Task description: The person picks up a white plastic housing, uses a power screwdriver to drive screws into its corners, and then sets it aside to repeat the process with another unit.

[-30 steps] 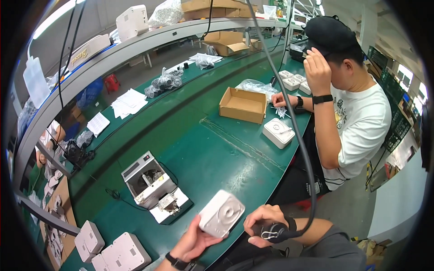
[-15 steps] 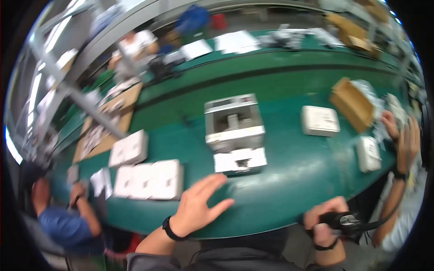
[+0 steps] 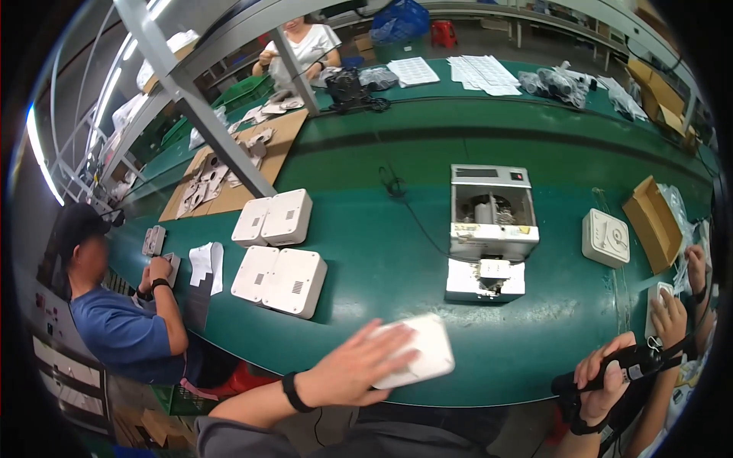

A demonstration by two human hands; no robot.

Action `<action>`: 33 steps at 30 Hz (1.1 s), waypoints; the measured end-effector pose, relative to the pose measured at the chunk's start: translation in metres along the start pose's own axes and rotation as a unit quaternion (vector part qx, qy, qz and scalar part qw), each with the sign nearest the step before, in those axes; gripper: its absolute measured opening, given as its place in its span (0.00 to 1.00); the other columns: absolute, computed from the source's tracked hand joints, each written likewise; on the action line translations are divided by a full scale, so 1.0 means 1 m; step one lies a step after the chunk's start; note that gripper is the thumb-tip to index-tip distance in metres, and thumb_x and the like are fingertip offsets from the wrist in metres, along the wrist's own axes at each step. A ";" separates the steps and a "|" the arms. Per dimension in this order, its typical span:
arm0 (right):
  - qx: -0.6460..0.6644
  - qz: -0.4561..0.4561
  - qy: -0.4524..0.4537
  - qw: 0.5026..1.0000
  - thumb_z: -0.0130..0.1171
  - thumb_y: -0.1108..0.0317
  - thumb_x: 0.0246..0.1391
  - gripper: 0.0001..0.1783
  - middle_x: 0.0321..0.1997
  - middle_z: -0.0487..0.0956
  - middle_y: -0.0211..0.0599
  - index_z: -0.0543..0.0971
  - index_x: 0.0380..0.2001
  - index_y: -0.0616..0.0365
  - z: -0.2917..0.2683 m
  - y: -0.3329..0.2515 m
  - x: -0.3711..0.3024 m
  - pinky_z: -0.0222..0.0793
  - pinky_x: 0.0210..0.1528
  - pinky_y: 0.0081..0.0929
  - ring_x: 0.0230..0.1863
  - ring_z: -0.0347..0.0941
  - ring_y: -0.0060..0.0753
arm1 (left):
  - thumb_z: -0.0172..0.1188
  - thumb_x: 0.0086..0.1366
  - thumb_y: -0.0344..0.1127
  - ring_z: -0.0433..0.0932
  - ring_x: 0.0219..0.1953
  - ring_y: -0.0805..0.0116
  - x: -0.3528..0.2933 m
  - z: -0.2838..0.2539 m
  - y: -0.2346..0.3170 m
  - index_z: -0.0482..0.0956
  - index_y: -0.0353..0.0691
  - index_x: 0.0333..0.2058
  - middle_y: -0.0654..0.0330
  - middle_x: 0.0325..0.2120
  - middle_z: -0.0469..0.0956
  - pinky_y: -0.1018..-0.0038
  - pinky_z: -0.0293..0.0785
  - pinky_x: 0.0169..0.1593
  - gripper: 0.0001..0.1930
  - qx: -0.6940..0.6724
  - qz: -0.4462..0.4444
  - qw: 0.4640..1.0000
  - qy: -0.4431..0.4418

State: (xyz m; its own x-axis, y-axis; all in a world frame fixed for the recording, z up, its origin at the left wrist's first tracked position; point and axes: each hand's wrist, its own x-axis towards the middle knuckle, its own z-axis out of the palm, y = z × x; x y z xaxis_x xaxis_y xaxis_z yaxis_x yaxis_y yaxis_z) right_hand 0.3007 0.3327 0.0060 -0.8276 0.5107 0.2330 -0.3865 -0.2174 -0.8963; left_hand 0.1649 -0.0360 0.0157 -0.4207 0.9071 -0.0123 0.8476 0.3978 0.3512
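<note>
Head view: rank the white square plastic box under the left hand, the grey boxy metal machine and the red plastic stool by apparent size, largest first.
1. Grey boxy metal machine
2. White square plastic box, partly covered by the left hand
3. Red plastic stool, farthest away

The left hand (image 3: 356, 368) lies over part of a white box (image 3: 432, 347) near the front edge of the green tabletop (image 3: 374, 282), while the right hand (image 3: 608, 379) is wrapped around a black tool (image 3: 640, 361), and farther back stands one grey machine (image 3: 495, 243).
</note>
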 end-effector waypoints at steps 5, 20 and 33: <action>-0.102 -0.017 0.013 0.995 0.70 0.50 0.50 0.29 0.18 0.66 0.27 0.63 0.39 0.55 0.029 -0.008 0.005 0.62 0.16 0.20 0.14 0.62 0.21 | 0.73 0.47 0.40 0.56 0.69 0.46 0.051 -0.001 -0.017 0.65 0.51 0.65 0.44 0.66 0.57 0.47 0.51 0.70 0.44 -0.044 0.120 0.992 0.010; -0.065 -0.136 -0.094 0.984 0.49 0.62 0.62 0.11 0.19 0.70 0.36 0.66 0.39 0.57 0.164 -0.005 0.108 0.65 0.21 0.31 0.15 0.65 0.29 | 0.78 0.42 0.36 0.73 0.53 0.47 0.066 0.015 -0.036 0.68 0.52 0.63 0.50 0.57 0.63 0.61 0.76 0.53 0.46 -0.233 0.030 0.967 0.097; -0.089 -0.094 -0.124 0.984 0.52 0.60 0.60 0.13 0.19 0.69 0.36 0.66 0.39 0.58 0.155 -0.001 0.092 0.65 0.20 0.32 0.15 0.65 0.29 | 0.78 0.41 0.36 0.75 0.49 0.48 0.063 0.017 -0.043 0.69 0.51 0.62 0.50 0.56 0.64 0.61 0.77 0.50 0.45 -0.220 0.012 0.968 0.118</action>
State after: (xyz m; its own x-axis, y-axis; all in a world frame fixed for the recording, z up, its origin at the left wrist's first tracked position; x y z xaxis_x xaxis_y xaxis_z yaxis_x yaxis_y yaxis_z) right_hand 0.1623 0.2512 0.0869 -0.8306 0.3050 0.4659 -0.4831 0.0212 -0.8753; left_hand 0.1071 0.0068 -0.0159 -0.5092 0.8380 0.1961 0.6597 0.2337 0.7143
